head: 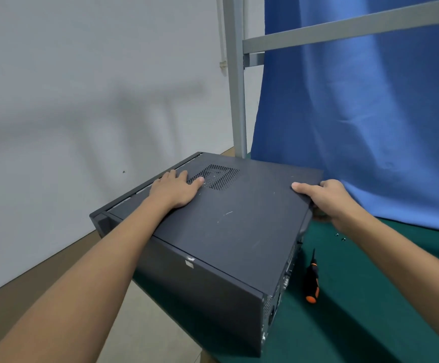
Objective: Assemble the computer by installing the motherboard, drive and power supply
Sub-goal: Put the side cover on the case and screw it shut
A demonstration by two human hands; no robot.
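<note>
I've got the computer case (200,292) on the bench's (370,284) left edge, left hand (176,191) pressing flat, fingers straight, on its lid (239,210), right hand (329,201) gripping the lid's edge, so I judge the lid step next needs an even slide.

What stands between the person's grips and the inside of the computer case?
The dark cover panel lies over the computer case, hiding its inside. The left grip rests flat on it; the right grip holds its right edge.
</note>
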